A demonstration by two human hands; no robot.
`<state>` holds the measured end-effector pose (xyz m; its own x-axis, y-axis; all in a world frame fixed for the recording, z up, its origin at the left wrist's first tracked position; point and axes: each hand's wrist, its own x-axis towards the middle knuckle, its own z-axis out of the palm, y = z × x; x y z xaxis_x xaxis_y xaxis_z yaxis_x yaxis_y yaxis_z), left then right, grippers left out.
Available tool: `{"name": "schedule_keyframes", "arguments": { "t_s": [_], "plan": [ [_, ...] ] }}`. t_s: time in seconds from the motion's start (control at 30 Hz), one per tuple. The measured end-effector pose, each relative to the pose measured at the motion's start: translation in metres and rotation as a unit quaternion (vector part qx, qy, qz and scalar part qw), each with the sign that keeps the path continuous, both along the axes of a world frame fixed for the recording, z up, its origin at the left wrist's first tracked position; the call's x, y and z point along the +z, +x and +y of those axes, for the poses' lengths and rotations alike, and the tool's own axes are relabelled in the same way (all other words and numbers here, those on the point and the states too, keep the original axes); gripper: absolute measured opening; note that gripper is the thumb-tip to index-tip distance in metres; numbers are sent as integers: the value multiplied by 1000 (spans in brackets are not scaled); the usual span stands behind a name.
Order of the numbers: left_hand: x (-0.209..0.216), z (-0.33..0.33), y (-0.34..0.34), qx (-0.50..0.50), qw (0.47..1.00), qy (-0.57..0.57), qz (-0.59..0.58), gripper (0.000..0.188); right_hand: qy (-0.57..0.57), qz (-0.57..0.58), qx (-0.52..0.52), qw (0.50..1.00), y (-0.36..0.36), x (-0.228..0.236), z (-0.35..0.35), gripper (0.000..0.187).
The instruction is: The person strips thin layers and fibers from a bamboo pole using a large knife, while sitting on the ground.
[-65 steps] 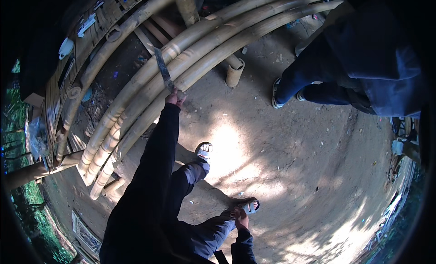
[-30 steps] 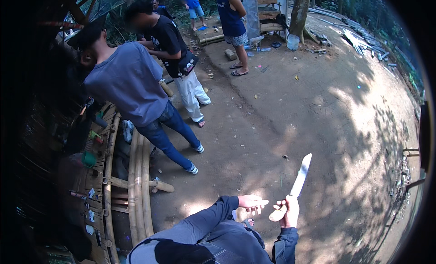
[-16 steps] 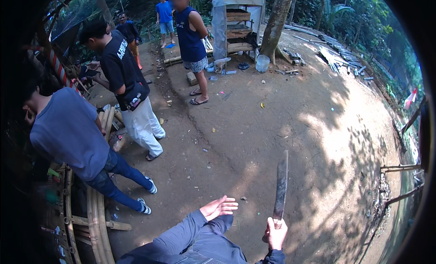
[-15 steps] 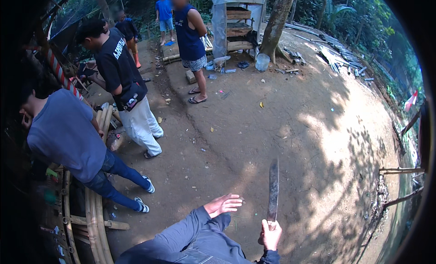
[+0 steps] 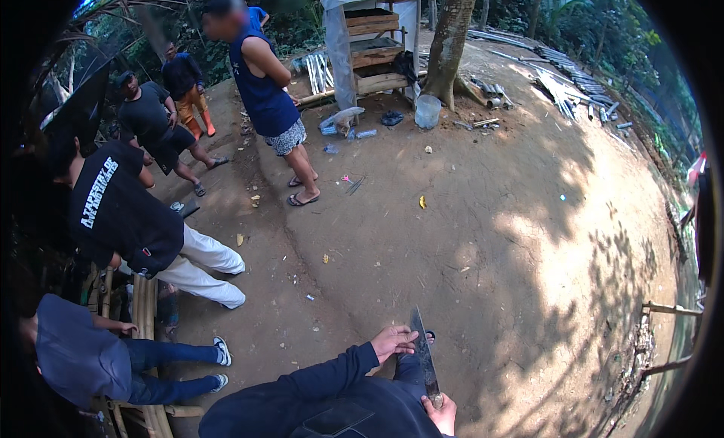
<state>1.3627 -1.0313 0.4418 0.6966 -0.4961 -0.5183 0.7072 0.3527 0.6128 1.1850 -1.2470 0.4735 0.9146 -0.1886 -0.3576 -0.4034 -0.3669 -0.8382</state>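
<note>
A machete (image 5: 427, 366) with a long dark blade slants in front of my body, its tip up and to the left. My right hand (image 5: 443, 416) is closed around its handle at the lower end. My left hand (image 5: 394, 341) has its fingers and thumb at the upper part of the blade, apparently pinching it near the tip. Dark long sleeves cover my arms. Below the blade, part of my leg and a foot (image 5: 431, 337) in a sandal show.
On the left, a person in a black shirt (image 5: 124, 204) and one in a grey-blue shirt (image 5: 83, 347) stand by bamboo poles (image 5: 145, 310). Ahead stands a person in a blue sleeveless top (image 5: 264, 84). Beyond are a wooden rack (image 5: 377, 57), a tree trunk (image 5: 450, 46) and a clear plastic container (image 5: 427, 112).
My left hand has come over to the blade, and the machete has tilted left and moved lower. My view has turned, bringing another person in black into sight at the far left.
</note>
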Motion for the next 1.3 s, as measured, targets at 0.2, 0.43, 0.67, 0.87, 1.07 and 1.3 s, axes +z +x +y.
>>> {"name": "schedule_keyframes", "arguments": {
  "t_s": [0.2, 0.43, 0.67, 0.87, 1.07, 1.3],
  "plan": [
    [11, -70, 208, 128, 990, 27, -45, 15, -7, -52, 110, 992, 261, -15, -118, 28],
    [25, -132, 447, 216, 968, 32, -125, 13, -109, -122, 276, 947, 569, 94, -219, 35],
    [-8, -275, 709, 127, 974, 187, -17, 40, -58, -38, 151, 986, 765, 25, -323, 38],
    [143, -461, 963, -110, 901, 195, -372, 74, -108, 39, -136, 984, 800, -41, -470, 29],
    [231, -618, 1163, -285, 871, -112, -384, 53, -171, 169, -355, 903, 856, -131, -613, 29],
    [-72, -710, 1295, -12, 968, 248, -19, 51, -90, 629, 55, 771, 1029, -208, -839, 27]
  ]
}}
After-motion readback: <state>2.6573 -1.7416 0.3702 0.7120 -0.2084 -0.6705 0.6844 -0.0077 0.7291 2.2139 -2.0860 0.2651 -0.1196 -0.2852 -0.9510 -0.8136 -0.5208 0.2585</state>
